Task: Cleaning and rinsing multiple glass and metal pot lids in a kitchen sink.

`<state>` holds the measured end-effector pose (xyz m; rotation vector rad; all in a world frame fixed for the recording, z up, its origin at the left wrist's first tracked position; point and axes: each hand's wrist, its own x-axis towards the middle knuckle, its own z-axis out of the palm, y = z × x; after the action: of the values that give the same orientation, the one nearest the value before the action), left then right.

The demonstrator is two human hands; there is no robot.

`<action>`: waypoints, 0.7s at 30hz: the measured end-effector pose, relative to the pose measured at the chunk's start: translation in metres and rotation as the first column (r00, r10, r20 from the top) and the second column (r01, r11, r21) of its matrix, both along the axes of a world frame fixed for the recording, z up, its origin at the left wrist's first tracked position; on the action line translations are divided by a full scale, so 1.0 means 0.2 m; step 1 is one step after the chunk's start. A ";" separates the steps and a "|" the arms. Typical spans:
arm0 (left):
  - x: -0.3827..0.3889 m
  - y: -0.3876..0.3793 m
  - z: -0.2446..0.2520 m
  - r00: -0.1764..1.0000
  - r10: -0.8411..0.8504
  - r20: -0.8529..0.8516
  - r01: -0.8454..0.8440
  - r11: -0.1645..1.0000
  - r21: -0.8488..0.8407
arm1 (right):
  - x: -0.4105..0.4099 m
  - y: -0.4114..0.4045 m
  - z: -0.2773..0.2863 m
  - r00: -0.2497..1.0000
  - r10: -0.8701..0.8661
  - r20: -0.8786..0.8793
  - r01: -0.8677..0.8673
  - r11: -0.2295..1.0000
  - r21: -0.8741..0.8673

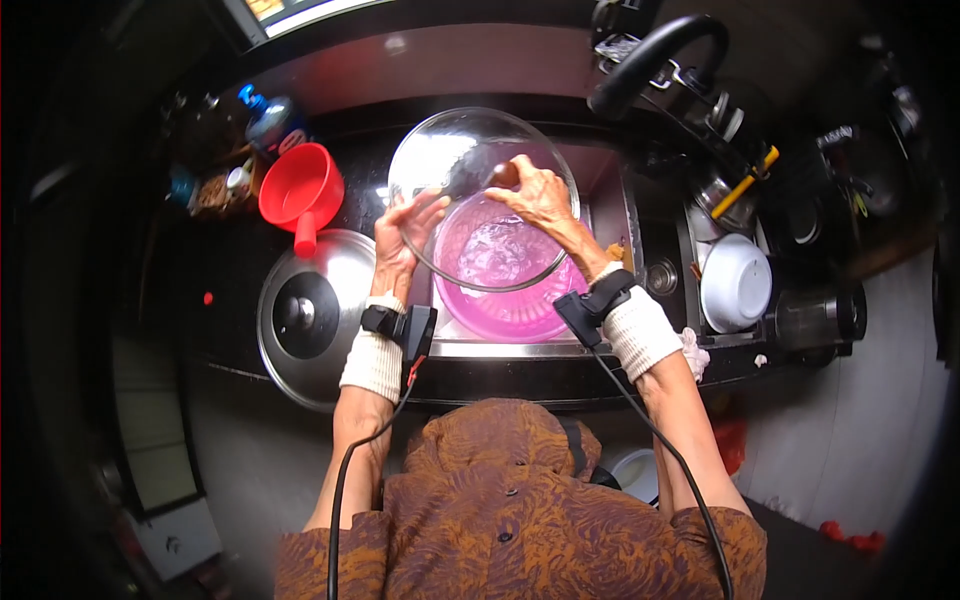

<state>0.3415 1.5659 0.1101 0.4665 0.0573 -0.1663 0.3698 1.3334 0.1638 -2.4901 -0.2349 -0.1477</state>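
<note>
A round clear glass lid (450, 150) with a metal rim is tilted above a pink plastic basin (517, 330). My right hand (538, 196) grips the lid's brown knob (505, 175). At the lid's left rim, my left hand (405, 229) supports the edge, its fingers spread and partly seen through the glass. Rippling water in the basin shows through the lid. The basin sits in a steel sink (480, 349).
Left of the sink, a red dipper (304, 187) stands behind a metal lid (337, 345). A blue pump bottle (271, 124) is farther back. A black faucet (660, 56) arches at the back right. On the right are a white bowl (739, 285) and a drain (661, 276).
</note>
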 end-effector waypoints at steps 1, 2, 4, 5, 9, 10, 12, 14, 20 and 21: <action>-0.01 0.01 -0.05 1.000 0.012 -0.016 -0.013 0.999 -0.049 | 0.01 0.01 -0.01 0.999 -0.002 0.037 0.003 1.000 -0.028; -0.01 0.02 -0.09 1.000 0.010 -0.012 -0.011 0.995 -0.098 | 0.01 0.02 -0.01 0.993 0.023 0.113 -0.019 0.999 -0.035; -0.02 0.05 -0.19 0.997 -0.041 0.062 0.053 0.976 -0.212 | 0.02 0.05 0.01 0.997 0.057 0.045 -0.057 0.998 -0.005; -0.03 0.04 -0.22 0.995 -0.069 0.067 0.084 0.963 -0.256 | 0.03 0.07 0.02 0.997 0.055 0.060 -0.054 0.998 -0.018; -0.05 0.00 -0.29 0.994 -0.092 -0.059 0.073 0.960 -0.270 | 0.07 0.09 -0.04 0.967 0.049 0.252 -0.036 0.998 -0.058; -0.06 -0.01 -0.30 0.993 -0.093 -0.067 0.071 0.960 -0.271 | 0.05 0.10 -0.02 0.959 0.025 0.283 -0.012 0.999 -0.048; -0.10 -0.01 -0.32 0.995 -0.100 -0.015 0.091 0.952 -0.293 | 0.06 0.12 -0.02 0.965 0.077 0.251 -0.044 0.990 -0.133; -0.11 -0.02 -0.34 0.986 -0.164 -0.003 0.155 0.941 -0.302 | 0.03 0.11 -0.06 0.909 0.089 0.408 -0.025 0.987 -0.159; -0.10 -0.11 -0.31 0.930 -0.130 -0.344 0.154 0.987 0.042 | 0.03 0.00 -0.26 0.640 0.214 0.738 0.029 0.953 -0.302; -0.11 -0.10 -0.32 0.929 -0.087 -0.359 0.145 0.980 0.139 | 0.01 0.05 -0.16 0.836 0.099 0.541 0.063 0.960 -0.274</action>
<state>0.3189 1.5449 0.0462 0.6003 0.3981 -0.3636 0.3711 1.3437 0.1317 -2.6668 -0.5520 -0.8913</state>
